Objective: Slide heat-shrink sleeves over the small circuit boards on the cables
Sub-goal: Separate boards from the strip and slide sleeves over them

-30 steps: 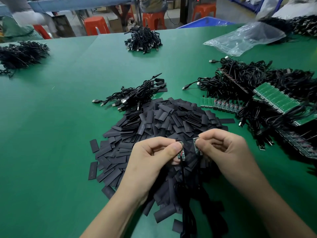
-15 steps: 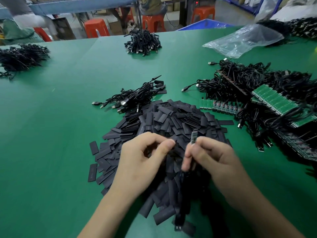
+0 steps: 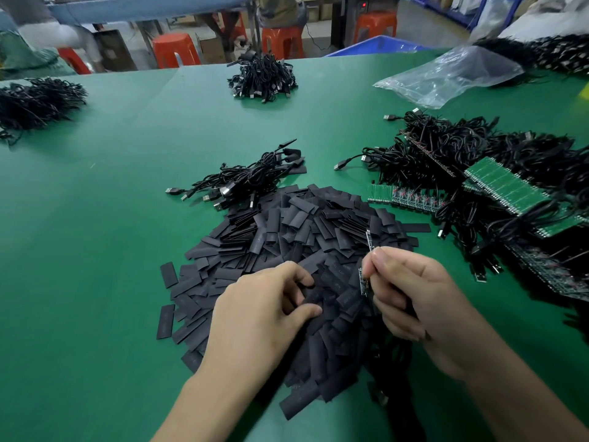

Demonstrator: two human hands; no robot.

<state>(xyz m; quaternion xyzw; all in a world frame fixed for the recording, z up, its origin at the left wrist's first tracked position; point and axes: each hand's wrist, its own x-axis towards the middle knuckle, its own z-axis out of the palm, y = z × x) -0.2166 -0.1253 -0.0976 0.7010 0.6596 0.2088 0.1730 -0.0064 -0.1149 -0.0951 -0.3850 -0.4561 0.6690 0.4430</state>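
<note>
A big heap of flat black heat-shrink sleeves (image 3: 306, 237) covers the middle of the green table (image 3: 111, 218). My right hand (image 3: 411, 301) grips two small circuit boards on black cables: one board (image 3: 369, 240) sticks up above my fingertips, the other (image 3: 363, 282) shows beside my index finger. Their cables hang down under my palm. My left hand (image 3: 261, 317) lies on the near side of the heap, thumb and fingers pinching a sleeve (image 3: 314, 296).
A bundle of USB cables (image 3: 242, 183) lies behind the heap. At right sits a tangle of cables with green board panels (image 3: 506, 189) and a strip of small boards (image 3: 404, 196). Further cable piles (image 3: 263, 76) and a clear plastic bag (image 3: 452, 74) lie at the back.
My hands moved apart. Both boards are now in my right hand; my left hand dropped onto the heap and pinched a sleeve.
</note>
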